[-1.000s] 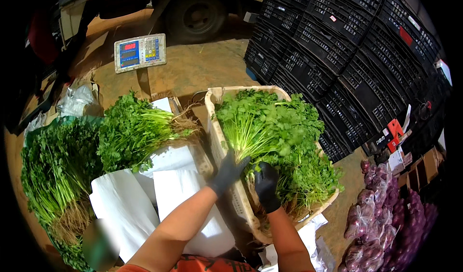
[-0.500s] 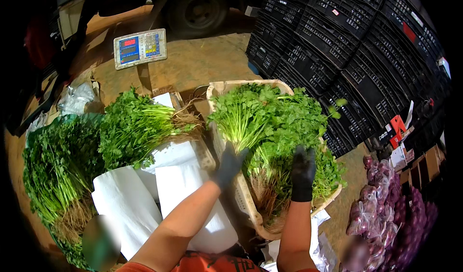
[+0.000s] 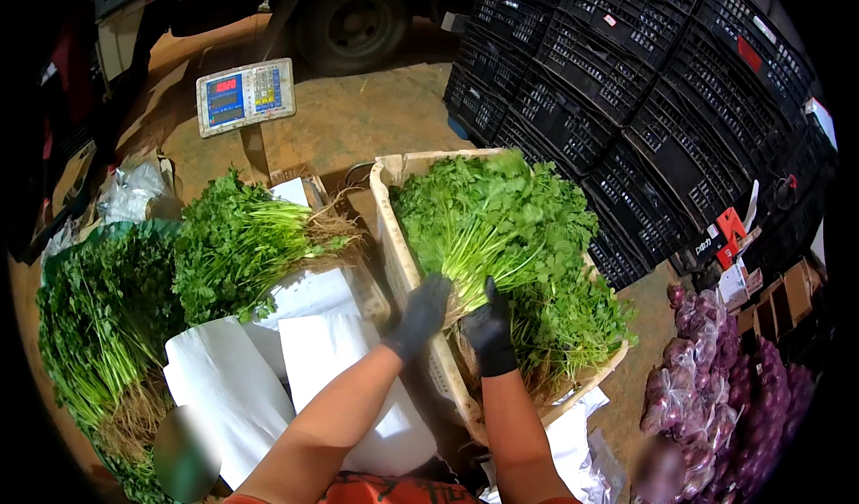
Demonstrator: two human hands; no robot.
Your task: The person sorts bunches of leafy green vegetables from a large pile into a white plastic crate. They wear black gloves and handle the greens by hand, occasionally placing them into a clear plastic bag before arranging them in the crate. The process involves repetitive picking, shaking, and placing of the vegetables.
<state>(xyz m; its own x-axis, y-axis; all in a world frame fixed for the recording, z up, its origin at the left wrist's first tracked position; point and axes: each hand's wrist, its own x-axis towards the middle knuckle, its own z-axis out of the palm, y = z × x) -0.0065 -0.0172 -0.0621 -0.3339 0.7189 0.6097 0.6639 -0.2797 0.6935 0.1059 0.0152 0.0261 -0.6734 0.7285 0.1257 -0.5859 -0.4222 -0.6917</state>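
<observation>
My left hand (image 3: 420,314), in a dark glove, is closed on the lower stems of a bunch of coriander (image 3: 483,258). Gripping the same stems from the other side is my right hand (image 3: 490,332), also gloved. The leafy tops of the bunch fan away from me, and its root ends are mostly hidden by my hands. Under it, more coriander (image 3: 577,325) fills a cream plastic crate (image 3: 386,227).
On the left, coriander with roots (image 3: 259,236) lies beside white sheets (image 3: 224,370); another heap (image 3: 98,325) is farther left. Beyond stands a scale display (image 3: 245,96). Stacked black crates (image 3: 617,66) rise at the far right, bagged onions (image 3: 689,379) at the near right.
My right hand has moved left from the crate's right side to the stems beside my left hand. The bunch's leaves now spread further right. The view has shifted slightly.
</observation>
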